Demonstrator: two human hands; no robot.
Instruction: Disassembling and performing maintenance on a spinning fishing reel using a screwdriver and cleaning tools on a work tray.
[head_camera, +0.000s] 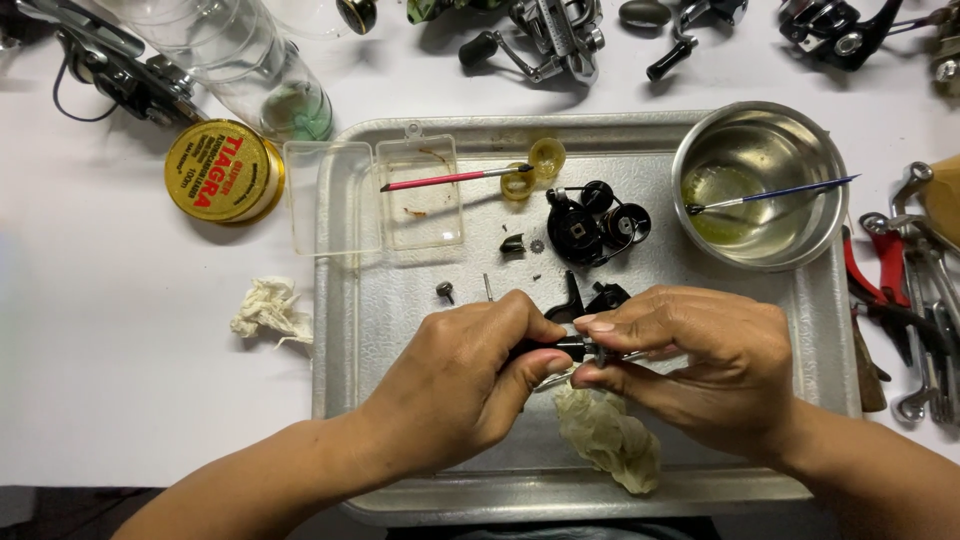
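both hands, left hand (470, 370) and right hand (700, 365), pinch closed on a small black part (560, 347) over the metal tray (400, 330), catching any drips.

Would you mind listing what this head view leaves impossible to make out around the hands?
- Black part: mostly covered by the left hand and right hand; shape unclear.
- Small bits on the tray, like the screw: too small to identify.
- Tools at right: cut off by the edge.
- Reels at top: cropped.

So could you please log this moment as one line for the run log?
left hand: grips black part | right hand: pinches same part | over tray | rag below
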